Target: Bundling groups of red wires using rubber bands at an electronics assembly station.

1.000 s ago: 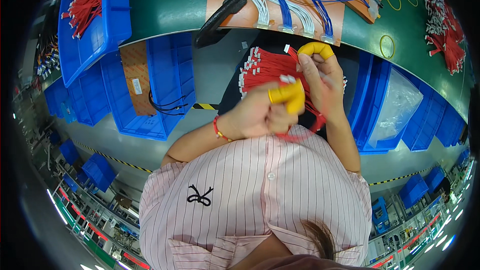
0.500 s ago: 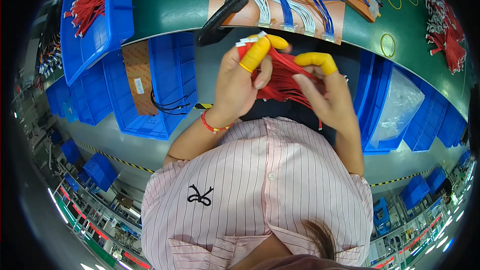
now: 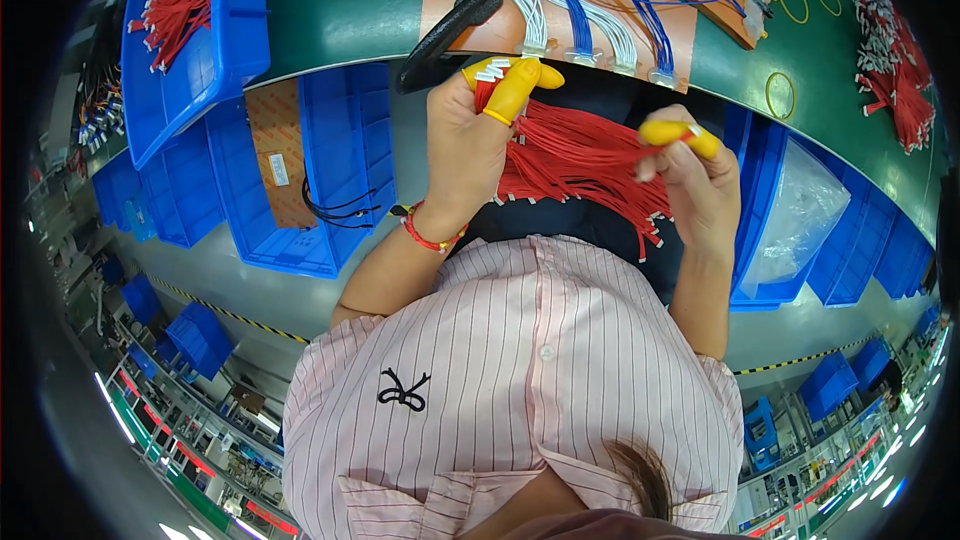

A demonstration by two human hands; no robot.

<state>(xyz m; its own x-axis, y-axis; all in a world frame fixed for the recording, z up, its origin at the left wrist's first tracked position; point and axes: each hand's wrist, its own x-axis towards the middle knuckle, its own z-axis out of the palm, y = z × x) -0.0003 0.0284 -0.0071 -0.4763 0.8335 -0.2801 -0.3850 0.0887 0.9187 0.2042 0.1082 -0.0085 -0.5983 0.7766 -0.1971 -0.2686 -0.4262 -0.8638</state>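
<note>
My left hand (image 3: 468, 135), with yellow finger cots on thumb and fingers, is closed around the white-connector end of several red cables. Pinched in my right hand (image 3: 695, 170), farther right, is the end of a red cable with a small white tip; its fingers are slightly blurred. Between and below the hands, a bundle of red cables (image 3: 580, 165) lies over my lap, white connectors showing along its lower edge. Whether the pinched cable also runs into my left hand is hard to see.
The green table (image 3: 340, 10) edge lies just beyond my hands. On it are a black curved handle-like object (image 3: 450, 35), an orange board (image 3: 640, 30) with white and blue cables, yellow rubber bands (image 3: 779, 96) and red cables (image 3: 890, 60). Blue bins (image 3: 345, 160) stand on both sides.
My right hand has moved right, away from my left, drawing a red cable end along. My left hand has shifted slightly left, and more of the red bundle shows between them.
</note>
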